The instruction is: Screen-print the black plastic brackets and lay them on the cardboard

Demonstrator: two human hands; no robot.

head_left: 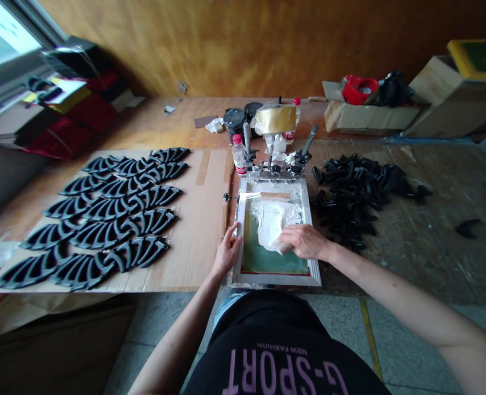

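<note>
A screen printing frame (pixel 315 258) with a metal rim and green mesh lies in front of me, held at its far end by a clamp fixture (pixel 273 174). Thick white ink (pixel 272 216) covers the middle of the mesh. My right hand (pixel 304 241) is closed around a small squeegee (pixel 284 248), mostly hidden by the fingers, at the near right edge of the ink. At the left rim, my left hand (pixel 228 251) grips the frame, its thumb toward the mesh. A wooden-edged strip (pixel 273 195) lies across the far part of the frame.
Rows of black curved parts (pixel 99 219) lie on a cardboard sheet (pixel 193 247) at left. A heap of black parts (pixel 358 192) is at right. Behind the clamp stand a red-capped bottle (pixel 238 153), dark tubs (pixel 235 122) and a tape roll (pixel 276 118). Cardboard boxes (pixel 370 116) stand back right.
</note>
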